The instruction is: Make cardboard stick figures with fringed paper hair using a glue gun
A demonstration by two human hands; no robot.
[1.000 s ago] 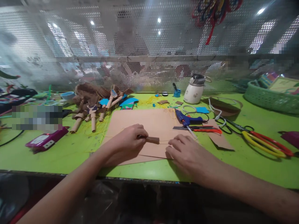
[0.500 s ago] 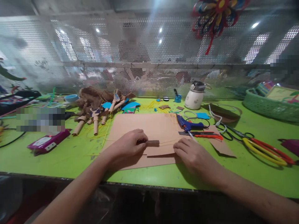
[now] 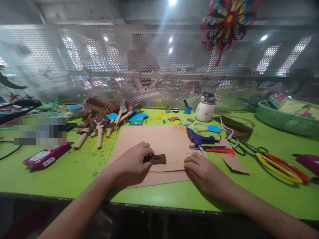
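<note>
My left hand (image 3: 137,159) is closed around a pleated dark brown paper strip (image 3: 159,159), whose ridged end sticks out to the right of the fingers. Beneath it lies a light brown paper sheet (image 3: 152,136), with thin yellow strands across it and a raised flap near its front. My right hand (image 3: 199,167) pinches the right end of that flap, fingers together and thumb hidden. Just beyond the right hand are a blue glue gun (image 3: 200,137) and a red-and-black cutter knife (image 3: 214,149).
Brown paper-roll figures (image 3: 99,127) are heaped at the left behind a purple power strip (image 3: 48,156). A white bottle (image 3: 204,108) stands at the back. Scissors with yellow and red handles (image 3: 279,167) and a green basket (image 3: 286,119) occupy the right side.
The pleated strip has turned in my left hand and now shows its ridged broad side instead of a thin edge. My right hand stays at the flap. The view has tilted slightly up.
</note>
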